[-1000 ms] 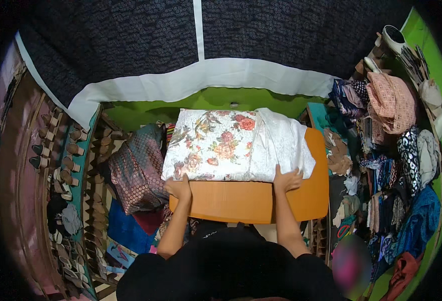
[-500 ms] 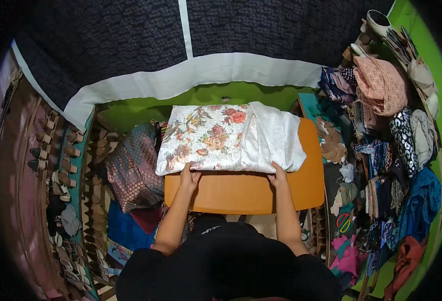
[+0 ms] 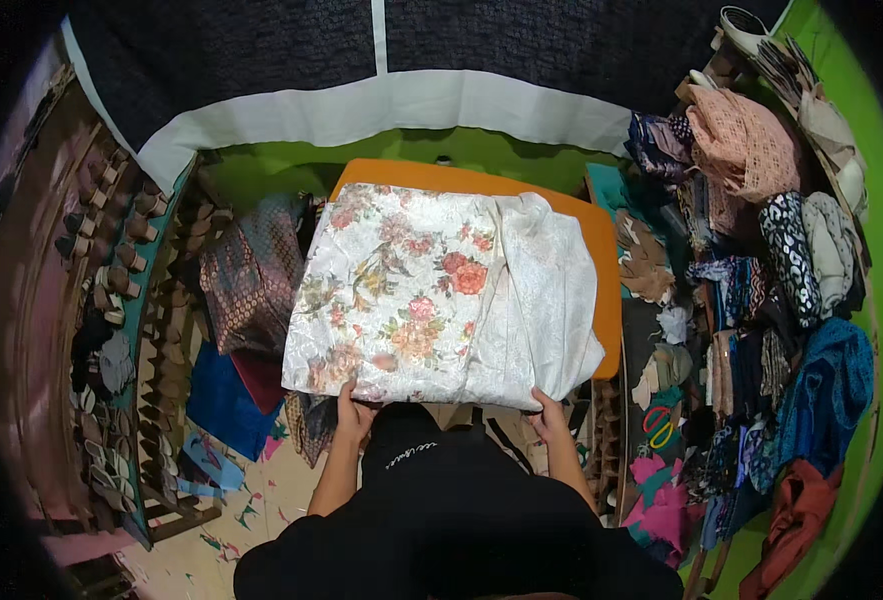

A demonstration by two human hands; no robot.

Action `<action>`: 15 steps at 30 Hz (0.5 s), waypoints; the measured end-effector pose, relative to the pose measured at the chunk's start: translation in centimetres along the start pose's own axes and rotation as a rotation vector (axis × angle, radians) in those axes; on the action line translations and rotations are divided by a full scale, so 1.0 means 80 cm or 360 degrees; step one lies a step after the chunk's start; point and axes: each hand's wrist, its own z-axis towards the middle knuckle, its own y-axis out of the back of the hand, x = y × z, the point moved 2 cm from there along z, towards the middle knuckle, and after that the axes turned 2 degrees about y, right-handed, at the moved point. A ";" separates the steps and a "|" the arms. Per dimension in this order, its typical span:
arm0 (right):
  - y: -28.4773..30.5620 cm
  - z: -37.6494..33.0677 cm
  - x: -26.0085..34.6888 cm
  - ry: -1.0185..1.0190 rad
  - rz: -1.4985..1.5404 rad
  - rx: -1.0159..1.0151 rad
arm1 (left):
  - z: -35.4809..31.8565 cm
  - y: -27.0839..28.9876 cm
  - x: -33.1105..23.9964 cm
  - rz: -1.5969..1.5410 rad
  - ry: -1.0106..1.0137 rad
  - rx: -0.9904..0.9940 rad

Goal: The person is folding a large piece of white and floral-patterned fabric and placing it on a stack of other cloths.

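Seen from above, a white floral cloth [image 3: 431, 295] lies spread over an orange table [image 3: 601, 270], covering most of it. The left hand [image 3: 353, 412] and right hand [image 3: 549, 415], set well apart, each grip its near edge. Heaped fabrics [image 3: 761, 250] crowd the right side.

No packages, labels, signs or screens at the cloth-strewn work spot.
From twelve o'clock round to six, only fabrics and bare surfaces show; nothing boxed, tagged, posted or lit appears anywhere.
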 end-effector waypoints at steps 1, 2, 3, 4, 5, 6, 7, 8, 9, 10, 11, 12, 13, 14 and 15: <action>0.013 0.002 -0.008 0.0041 0.0018 0.0058 | -0.011 -0.008 0.005 -0.0067 -0.0077 -0.0029; 0.021 0.001 -0.014 0.0076 0.0026 0.0122 | -0.014 -0.001 0.010 -0.0074 -0.0088 -0.0041; 0.027 -0.003 -0.017 0.0064 0.0016 0.0124 | -0.011 0.013 0.014 0.0001 -0.0143 -0.0070; 0.031 -0.005 -0.017 0.0069 -0.0024 0.0123 | -0.006 0.031 0.018 0.0078 -0.0197 -0.0099; 0.031 -0.010 -0.016 0.0071 -0.0067 0.0128 | 0.004 0.065 0.016 0.0316 -0.0173 -0.0146; 0.028 -0.016 -0.013 0.0061 -0.0073 0.0133 | 0.006 0.078 0.013 0.0534 -0.0214 -0.0324; 0.024 -0.022 -0.009 0.0101 0.0013 0.0144 | 0.010 0.084 0.013 0.0638 -0.0393 -0.0317; 0.025 -0.027 -0.006 0.0148 0.0105 0.0153 | 0.011 0.078 0.012 0.0745 -0.0570 -0.0300; 0.029 -0.020 -0.011 0.0169 0.0134 0.0267 | 0.011 0.073 0.011 0.0746 -0.0572 -0.0299; 0.031 -0.012 -0.016 0.0172 0.0135 0.0269 | 0.011 0.068 0.010 0.0542 -0.0584 -0.0174; 0.030 -0.003 -0.020 0.0213 0.0339 0.0314 | 0.010 0.059 0.008 0.0340 -0.0593 -0.0047; 0.027 -0.001 -0.020 0.0258 0.0548 0.0352 | 0.005 0.041 0.006 0.0346 -0.0591 -0.0040; 0.027 -0.001 -0.019 0.0263 0.0551 0.0311 | 0.001 0.024 0.007 -0.0036 -0.0533 -0.0044; 0.025 -0.001 -0.019 0.0268 0.0558 0.0316 | -0.003 0.014 0.007 -0.0418 -0.0475 -0.0050; 0.024 -0.001 -0.019 0.0274 0.0591 0.0276 | -0.001 0.015 0.006 -0.0363 -0.0508 -0.0034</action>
